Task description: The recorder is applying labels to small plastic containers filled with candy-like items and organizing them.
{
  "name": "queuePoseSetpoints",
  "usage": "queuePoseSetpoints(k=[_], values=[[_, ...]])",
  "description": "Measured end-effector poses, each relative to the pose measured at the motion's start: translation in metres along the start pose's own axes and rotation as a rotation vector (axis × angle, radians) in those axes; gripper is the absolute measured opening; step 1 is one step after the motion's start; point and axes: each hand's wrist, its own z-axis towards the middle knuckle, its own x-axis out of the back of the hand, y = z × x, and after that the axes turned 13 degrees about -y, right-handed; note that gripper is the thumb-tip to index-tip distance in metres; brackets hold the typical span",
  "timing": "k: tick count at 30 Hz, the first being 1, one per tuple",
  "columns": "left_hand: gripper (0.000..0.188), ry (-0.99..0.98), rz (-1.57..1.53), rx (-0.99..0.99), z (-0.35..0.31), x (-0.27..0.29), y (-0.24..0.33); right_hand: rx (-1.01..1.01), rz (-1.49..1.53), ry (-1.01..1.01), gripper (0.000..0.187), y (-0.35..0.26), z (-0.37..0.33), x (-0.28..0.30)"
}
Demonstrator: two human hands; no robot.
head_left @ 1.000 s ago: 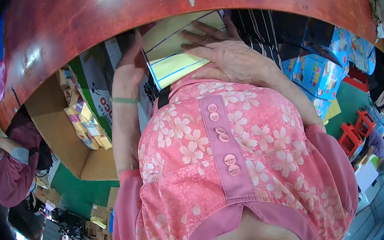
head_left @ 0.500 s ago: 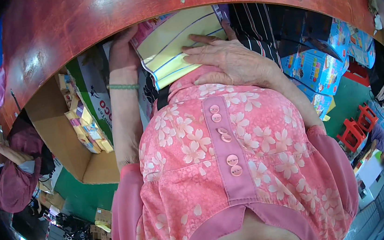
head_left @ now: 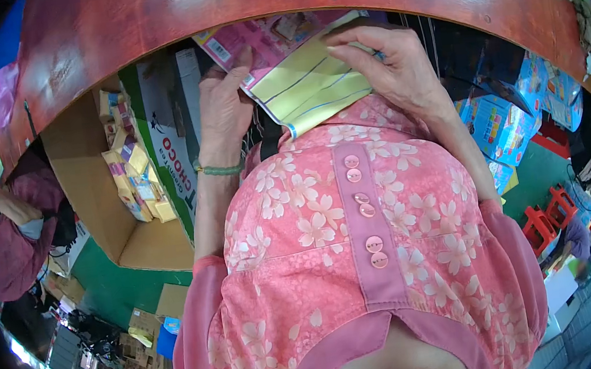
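Note:
A printed sheet (head_left: pixel 306 82) lies over my lap at the table's near edge. Its yellow face with dark and blue lines is turned up, and beyond a slanting edge shows a pink printed part (head_left: pixel 252 41). My left hand (head_left: pixel 224 109), with a green bead bracelet at the wrist, holds the sheet's left edge, thumb on top and the other fingers hidden. At the far right edge my right hand (head_left: pixel 395 66) bends over the sheet, thumb and forefinger closed together on it. Whether this is one sheet or several layers I cannot tell.
A red-brown tabletop (head_left: pixel 150 34) curves across the top. To the left, an open cardboard box (head_left: pixel 83 185) holds small yellow packs (head_left: pixel 136 176). Blue printed boxes (head_left: pixel 498 123) stand at right, red stools (head_left: pixel 548 219) beyond. Another person's arm (head_left: pixel 5 193) shows far left.
My right hand has gone from lying flat on the yellow face to pinching the sheet's far edge. More of the pink part shows. My left thumb now lies on top of the edge.

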Motion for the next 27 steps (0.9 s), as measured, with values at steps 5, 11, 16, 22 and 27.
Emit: queuePoseSetpoints(k=[5, 11, 16, 22, 27], values=[[0.019, -0.129, -0.065, 0.023, -0.013, 0.007, 0.008, -0.039, 0.018, -0.121, 0.020, -0.002, 0.019, -0.019], [0.015, -0.171, 0.159, 0.074, -0.021, 0.007, 0.021, 0.058, -0.040, -0.157, 0.024, -0.005, 0.034, -0.029], [0.014, -0.182, 0.081, 0.040, -0.017, 0.015, 0.017, -0.037, 0.048, -0.177, 0.027, -0.004, 0.035, -0.030], [0.016, -0.205, 0.072, 0.018, -0.013, 0.013, 0.019, -0.059, 0.082, -0.181, 0.027, -0.004, 0.035, -0.028], [0.017, -0.221, 0.126, 0.041, -0.013, 0.004, 0.025, -0.015, 0.085, -0.137, 0.026, -0.003, 0.035, -0.026]])
